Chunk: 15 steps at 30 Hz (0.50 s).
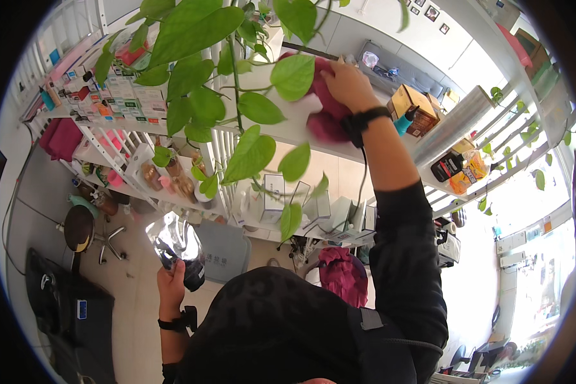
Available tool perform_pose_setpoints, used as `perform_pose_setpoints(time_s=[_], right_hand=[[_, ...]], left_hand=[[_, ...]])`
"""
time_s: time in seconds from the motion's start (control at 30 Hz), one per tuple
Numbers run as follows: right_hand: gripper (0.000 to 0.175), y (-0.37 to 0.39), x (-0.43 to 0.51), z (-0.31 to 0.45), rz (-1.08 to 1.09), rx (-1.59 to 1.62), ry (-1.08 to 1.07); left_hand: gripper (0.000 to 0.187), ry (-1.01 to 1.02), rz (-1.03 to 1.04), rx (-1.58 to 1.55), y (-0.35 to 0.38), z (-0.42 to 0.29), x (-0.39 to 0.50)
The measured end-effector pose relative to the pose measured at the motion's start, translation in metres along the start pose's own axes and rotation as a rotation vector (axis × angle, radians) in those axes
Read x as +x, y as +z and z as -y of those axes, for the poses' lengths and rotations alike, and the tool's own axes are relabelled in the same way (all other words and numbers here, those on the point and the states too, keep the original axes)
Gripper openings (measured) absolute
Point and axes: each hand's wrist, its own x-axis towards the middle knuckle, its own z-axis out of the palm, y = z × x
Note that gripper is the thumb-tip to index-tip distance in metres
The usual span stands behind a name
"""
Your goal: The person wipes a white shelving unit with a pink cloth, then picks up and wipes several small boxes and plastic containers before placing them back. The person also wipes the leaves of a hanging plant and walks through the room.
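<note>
My left hand [172, 287] grips the lower end of a shiny silver and black foil pouch [178, 245], held out over the floor. My right hand [348, 86] is shut on a dark red cloth [327, 108], which lies bunched against a white shelf board [264, 115]. The cloth is partly blurred and hangs near the board's front edge. Black straps circle both wrists, and a cable runs down from the right one. Green leaves of a trailing plant [259, 108] hang before the board and hide part of it.
Stacked small boxes [134, 96] fill the left shelf. Right of my right hand are a cardboard box [415, 108], a teal bottle [404, 123], a foil roll [453, 125] and a black bottle [446, 167]. White boxes [273, 197] stand on the lower shelf. A grey bin [223, 252] is below.
</note>
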Motion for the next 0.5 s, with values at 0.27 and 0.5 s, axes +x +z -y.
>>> perform_pose_setpoints(time_s=[0.27,0.5], right_hand=[[0.065,0.041,-0.016,0.022,0.299,-0.171,-0.099],[0.032,0.009,-0.129,0.092,0.309,0.402,-0.622]], left_hand=[[0.027,0.064,-0.044,-0.111,0.001,0.005,-0.004],[0.024,0.107,0.059,-0.124,0.005,-0.005,0.019]])
